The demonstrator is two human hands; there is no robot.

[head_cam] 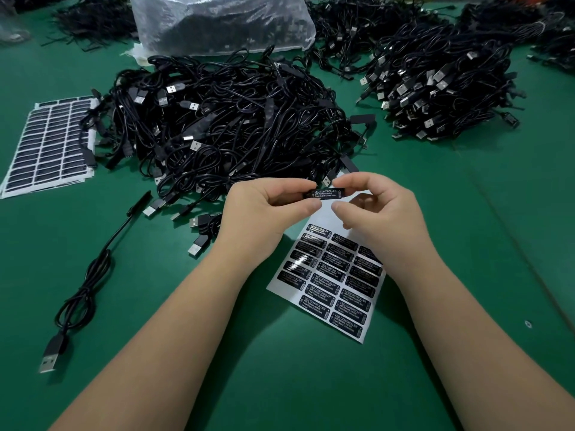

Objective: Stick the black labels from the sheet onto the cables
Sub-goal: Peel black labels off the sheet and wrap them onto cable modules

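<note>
Between my two hands sits a small black controller block of a cable [326,193], its face covered by a black label with white "LED CONTROLLER" print. My left hand [264,209] grips the block's left end between thumb and fingers. My right hand [376,209] has its curled fingertips at the block's right end, the thumb just below it. Under my hands a white label sheet [333,284] lies on the green table, with several black labels in rows and its top rows peeled bare.
A big heap of black USB cables [224,126] lies just beyond my hands. A second pile [441,88] is at the right. One cable [90,275] stretches out at the left. A used label sheet [46,147] and a plastic bag [217,23] lie further back.
</note>
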